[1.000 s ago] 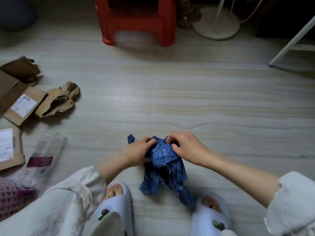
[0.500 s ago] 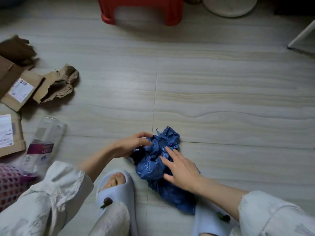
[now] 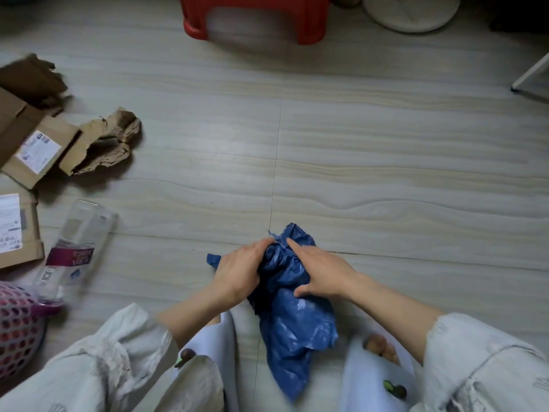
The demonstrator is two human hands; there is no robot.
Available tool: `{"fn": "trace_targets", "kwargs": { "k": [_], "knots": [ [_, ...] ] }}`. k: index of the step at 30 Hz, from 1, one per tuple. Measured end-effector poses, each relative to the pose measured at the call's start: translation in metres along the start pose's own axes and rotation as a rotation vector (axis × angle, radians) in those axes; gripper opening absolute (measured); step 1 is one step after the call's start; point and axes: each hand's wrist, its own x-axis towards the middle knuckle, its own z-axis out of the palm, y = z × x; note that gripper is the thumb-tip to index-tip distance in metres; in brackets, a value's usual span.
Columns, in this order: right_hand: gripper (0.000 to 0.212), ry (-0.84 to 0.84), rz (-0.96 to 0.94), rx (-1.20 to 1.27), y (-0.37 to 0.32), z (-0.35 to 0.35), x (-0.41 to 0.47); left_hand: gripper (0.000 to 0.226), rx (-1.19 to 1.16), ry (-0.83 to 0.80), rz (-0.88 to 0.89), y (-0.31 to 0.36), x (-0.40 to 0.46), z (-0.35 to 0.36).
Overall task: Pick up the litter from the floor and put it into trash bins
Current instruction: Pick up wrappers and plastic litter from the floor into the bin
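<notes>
Plastic bag (image 3: 292, 316) is bunched on the floor (image 3: 386, 173) near-centre, between the slippers; cardboard pieces (image 3: 38, 150) and a bottle (image 3: 77, 248) are scattered left, stool (image 3: 255, 19) parked far back.

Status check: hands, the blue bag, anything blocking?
Left hand grips crumpled blue plastic bag; right hand presses it flat-fingered. Bag on floor between slippers. Nothing blocking.

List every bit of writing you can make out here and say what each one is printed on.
Nothing here reads clearly.
Shipping label on the open cardboard box: print too small and blurred.
White label on the flat cardboard parcel: lines of print, illegible.
Maroon band on the clear plastic package: white lettering, upside down and blurred.
Blue plastic bag: no text visible.
</notes>
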Motion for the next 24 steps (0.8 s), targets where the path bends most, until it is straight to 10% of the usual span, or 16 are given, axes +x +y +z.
{"fn": "trace_targets", "kwargs": {
  "k": [4, 8, 16, 24],
  "knots": [
    [0.063, 0.088, 0.097, 0.349, -0.013, -0.001, 0.004, 0.048, -0.320, 0.213, -0.098, 0.001, 0.004, -0.009],
    [0.016, 0.353, 0.451, 0.581, -0.010, -0.011, 0.005, 0.063, -0.641, 0.061, -0.057, 0.025, -0.005, -0.015],
    [0.011, 0.314, 0.444, 1.613, -0.014, -0.035, -0.017, 0.088, -0.903, -0.365, -0.048, 0.033, -0.004, -0.010],
    [0.031, 0.252, 0.406, 1.629, -0.018, -0.051, -0.011, 0.055, -1.426, -0.034, -0.213, 0.027, -0.004, -0.027]
  ]
}}
